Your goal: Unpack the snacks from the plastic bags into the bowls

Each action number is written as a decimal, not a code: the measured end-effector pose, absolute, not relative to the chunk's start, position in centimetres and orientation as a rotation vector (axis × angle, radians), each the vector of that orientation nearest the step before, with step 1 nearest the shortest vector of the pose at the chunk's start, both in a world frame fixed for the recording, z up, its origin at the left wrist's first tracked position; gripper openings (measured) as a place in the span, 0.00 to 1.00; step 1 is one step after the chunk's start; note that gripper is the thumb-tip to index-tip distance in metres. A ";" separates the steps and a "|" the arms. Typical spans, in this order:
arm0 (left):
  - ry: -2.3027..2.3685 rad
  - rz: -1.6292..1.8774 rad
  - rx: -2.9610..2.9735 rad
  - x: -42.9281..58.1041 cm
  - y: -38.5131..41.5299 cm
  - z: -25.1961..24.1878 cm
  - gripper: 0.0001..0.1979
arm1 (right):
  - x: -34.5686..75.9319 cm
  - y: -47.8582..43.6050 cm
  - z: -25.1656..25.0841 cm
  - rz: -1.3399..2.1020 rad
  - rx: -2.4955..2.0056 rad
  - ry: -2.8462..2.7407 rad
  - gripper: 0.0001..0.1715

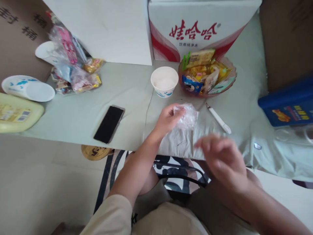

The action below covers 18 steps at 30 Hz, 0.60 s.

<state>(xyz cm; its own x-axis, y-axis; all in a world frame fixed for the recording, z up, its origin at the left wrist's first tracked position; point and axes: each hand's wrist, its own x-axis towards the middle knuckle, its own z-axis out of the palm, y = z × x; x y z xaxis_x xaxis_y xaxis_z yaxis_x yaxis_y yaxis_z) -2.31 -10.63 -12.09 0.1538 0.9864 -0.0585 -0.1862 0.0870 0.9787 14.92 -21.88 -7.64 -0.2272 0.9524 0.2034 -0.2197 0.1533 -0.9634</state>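
My left hand (169,118) is closed on a crumpled clear plastic wrapper (187,117), just above the pale green tablecloth. My right hand (221,153) hangs over the table's front edge, apart from the wrapper and smeared by motion; how its fingers are set is hard to make out. Beyond my left hand stands a white paper cup (164,81) with blue marks. To its right, a pinkish bowl (207,95) holds several packaged snacks. A white slim tool (218,118) with a dark tip lies between the bowl and my right hand.
A black phone (109,124) lies left of my hands. Farther left are snack packets (83,78), two tipped paper cups and a yellowish container (19,112). A white box with red print (188,31) stands behind. A blue package (288,106) is at the right.
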 end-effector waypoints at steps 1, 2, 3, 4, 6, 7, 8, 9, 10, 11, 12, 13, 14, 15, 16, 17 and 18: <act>0.963 1.109 1.118 -2.7 -10.9 -11.8 0.23 | 14.9 -19.9 -8.0 1.129 -1.008 -1.310 0.19; 0.929 1.084 1.160 -3.2 -11.2 -11.5 0.23 | 14.8 -18.0 -8.4 1.072 -1.161 -1.340 0.31; 0.900 1.067 1.200 -3.6 -11.5 -11.3 0.23 | 14.5 -16.4 -8.7 1.096 -1.260 -1.378 0.40; 0.878 1.060 1.234 -4.0 -11.8 -11.1 0.23 | 14.1 -15.1 -9.0 1.130 -1.334 -1.403 0.43; 0.859 1.090 1.262 -4.9 -12.0 -10.9 0.22 | 13.2 -13.3 -9.2 1.211 -1.409 -1.481 0.35; 0.863 1.125 1.249 -5.3 -12.1 -10.9 0.20 | 12.7 -12.7 -9.0 1.224 -1.411 -1.524 0.29; 0.878 1.170 1.214 -5.8 -12.0 -10.9 0.18 | 12.3 -12.1 -8.6 1.195 -1.411 -1.578 0.24; 0.910 1.218 1.161 -6.2 -11.9 -10.9 0.17 | 11.9 -11.4 -8.1 1.112 -1.419 -1.640 0.20; 0.961 1.266 1.100 -6.6 -11.7 -10.8 0.15 | 11.4 -10.5 -7.3 0.977 -1.445 -1.710 0.17; 1.027 1.301 1.039 -7.0 -11.6 -10.8 0.14 | 10.8 -9.3 -6.5 0.797 -1.492 -1.786 0.14; 1.097 1.314 0.992 -7.4 -11.4 -10.7 0.11 | 10.0 -7.9 -5.7 0.590 -1.552 -1.863 0.11; 1.158 1.304 0.966 -7.7 -11.3 -10.6 0.06 | 9.1 -6.2 -5.0 0.409 -1.609 -1.948 0.08; 1.199 1.280 0.960 -7.9 -11.1 -10.5 0.02 | 8.0 -4.4 -4.5 0.270 -1.661 -2.044 0.06; 1.218 1.250 0.968 -8.1 -11.0 -10.3 0.02 | 6.9 -2.5 -4.3 0.186 -1.697 -2.164 0.04; 1.216 1.222 0.981 -8.1 -11.0 -10.2 0.04 | 5.7 -0.7 -4.4 0.144 -1.725 -2.281 0.03; 1.204 1.204 0.991 -8.1 -11.0 -10.1 0.05 | 4.6 1.0 -4.7 0.166 -1.748 -2.386 0.03; 1.188 1.196 0.996 -8.0 -11.0 -9.9 0.05 | 3.6 2.5 -5.2 0.254 -1.754 -2.490 0.05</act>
